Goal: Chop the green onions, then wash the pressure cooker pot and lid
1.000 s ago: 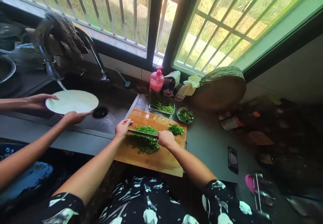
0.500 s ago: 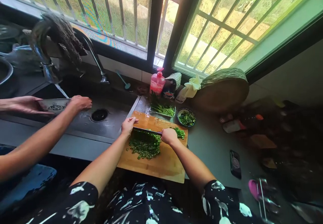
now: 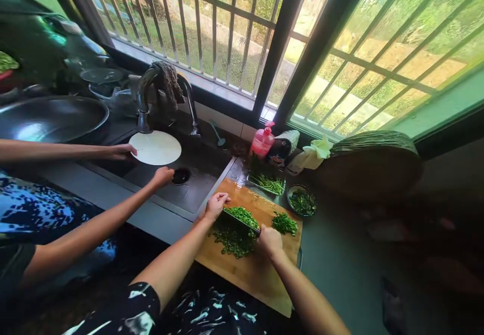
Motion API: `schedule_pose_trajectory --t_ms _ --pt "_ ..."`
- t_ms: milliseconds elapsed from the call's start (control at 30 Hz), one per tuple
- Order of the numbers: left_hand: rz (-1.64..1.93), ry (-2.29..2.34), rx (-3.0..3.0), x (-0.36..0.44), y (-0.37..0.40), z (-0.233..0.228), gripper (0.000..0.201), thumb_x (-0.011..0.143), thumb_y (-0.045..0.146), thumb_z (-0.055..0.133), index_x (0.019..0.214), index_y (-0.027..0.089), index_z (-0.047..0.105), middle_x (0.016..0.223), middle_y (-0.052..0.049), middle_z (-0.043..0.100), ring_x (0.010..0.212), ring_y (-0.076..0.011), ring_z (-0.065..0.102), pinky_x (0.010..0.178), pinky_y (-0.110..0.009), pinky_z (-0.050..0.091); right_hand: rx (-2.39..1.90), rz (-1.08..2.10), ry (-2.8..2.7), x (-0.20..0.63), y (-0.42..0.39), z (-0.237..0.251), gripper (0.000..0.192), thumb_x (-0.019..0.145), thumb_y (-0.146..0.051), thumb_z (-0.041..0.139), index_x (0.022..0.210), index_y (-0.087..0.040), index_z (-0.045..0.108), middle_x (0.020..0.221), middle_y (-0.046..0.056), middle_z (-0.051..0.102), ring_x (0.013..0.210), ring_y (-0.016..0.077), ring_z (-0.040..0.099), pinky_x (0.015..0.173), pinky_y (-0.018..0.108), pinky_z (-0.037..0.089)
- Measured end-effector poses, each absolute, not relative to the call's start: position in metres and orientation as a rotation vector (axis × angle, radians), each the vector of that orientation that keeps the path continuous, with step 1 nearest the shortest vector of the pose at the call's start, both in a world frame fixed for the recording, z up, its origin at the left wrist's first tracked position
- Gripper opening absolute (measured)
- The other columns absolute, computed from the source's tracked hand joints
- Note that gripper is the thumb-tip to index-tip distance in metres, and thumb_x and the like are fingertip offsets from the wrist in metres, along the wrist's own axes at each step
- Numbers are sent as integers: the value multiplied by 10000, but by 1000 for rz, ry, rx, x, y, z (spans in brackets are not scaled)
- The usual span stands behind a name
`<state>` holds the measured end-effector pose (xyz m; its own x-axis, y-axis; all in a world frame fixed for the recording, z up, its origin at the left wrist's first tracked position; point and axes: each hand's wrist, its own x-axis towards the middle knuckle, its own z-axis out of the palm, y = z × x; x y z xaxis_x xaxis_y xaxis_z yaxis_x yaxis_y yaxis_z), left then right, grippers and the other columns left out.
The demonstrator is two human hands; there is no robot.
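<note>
A wooden cutting board (image 3: 260, 272) lies on the counter with a pile of chopped green vegetable (image 3: 234, 234) on it. My right hand (image 3: 269, 241) grips the handle of a cleaver (image 3: 240, 220) whose blade rests across the greens. My left hand (image 3: 215, 205) presses flat on the blade's far end at the board's left corner. A smaller heap of chopped greens (image 3: 284, 222) sits at the board's right side.
A co-worker's hands hold a white plate (image 3: 155, 147) under the faucet (image 3: 145, 95) over the sink (image 3: 181, 189). Beyond the board stand a tray of green stalks (image 3: 266, 183), a small bowl of greens (image 3: 301, 200), a pink soap bottle (image 3: 261, 142) and a round chopping block (image 3: 372, 161). A wok (image 3: 49, 118) sits far left.
The view swung left and up. The cleaver has shifted across the greens with both my hands on it. The co-worker turned the plate flat again under the faucet.
</note>
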<state>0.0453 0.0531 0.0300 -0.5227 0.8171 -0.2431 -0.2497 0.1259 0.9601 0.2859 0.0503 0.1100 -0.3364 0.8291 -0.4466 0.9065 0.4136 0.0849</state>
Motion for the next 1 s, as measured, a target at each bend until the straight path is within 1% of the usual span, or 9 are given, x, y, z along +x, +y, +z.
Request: schedule_pose_trajectory --t_ms 133,267,367,500,633,700,800,867,1000 --pt "1536 1531 582 40 66 39 468 525 575 721 714 160 616 632 -72 689 573 -211 652 689 -375 522 1434 -292 2274 283 63 126 257 787 -265 518 978 -183 668 925 123 707 861 251 679 721 309 510" --pt "1542 1522 593 36 88 40 458 589 568 685 764 155 595 691 -67 699 635 -201 666 761 -379 516 1400 -264 2314 279 91 146 285 791 -321 515 960 -167 685 933 151 700 861 264 676 722 317 511" --pt "1505 1529 601 43 89 29 447 591 564 688 749 158 583 668 -68 693 622 -205 662 762 -392 516 1416 -248 2289 284 93 134 280 805 -310 505 963 -158 679 927 155 699 857 269 677 713 328 516" --pt "1470 1560 635 51 82 23 423 585 525 708 775 159 619 689 -66 698 678 -209 667 785 -369 506 1517 -232 2228 291 81 115 292 837 -286 475 1041 -161 642 943 146 698 855 252 679 712 325 520" --pt "1456 1571 628 48 81 28 422 588 541 691 746 160 603 664 -71 693 633 -213 662 748 -383 516 1442 -280 2291 290 81 126 272 785 -313 526 948 -155 676 913 155 700 841 266 681 709 329 521" --pt "1466 1574 626 47 77 28 427 598 555 675 745 163 589 665 -73 694 629 -213 663 751 -389 516 1424 -296 2309 290 76 128 250 774 -284 528 918 -150 681 897 160 701 833 267 682 701 328 522" --pt "1480 1605 647 50 62 24 417 611 541 668 783 167 601 694 -71 702 671 -210 669 793 -381 504 1479 -290 2288 292 61 120 258 805 -232 491 986 -148 654 918 153 702 845 251 683 709 323 522" --pt "1470 1629 675 52 56 24 394 610 518 678 788 171 620 700 -70 705 688 -212 669 806 -375 499 1490 -298 2263 294 57 116 266 818 -244 491 1021 -157 639 939 142 701 860 242 681 721 318 521" --pt "1472 1634 704 49 75 36 371 623 502 669 772 165 625 713 -71 709 662 -210 666 790 -377 505 1426 -301 2307 296 78 130 280 790 -322 527 973 -173 677 928 138 704 865 260 677 732 331 520"
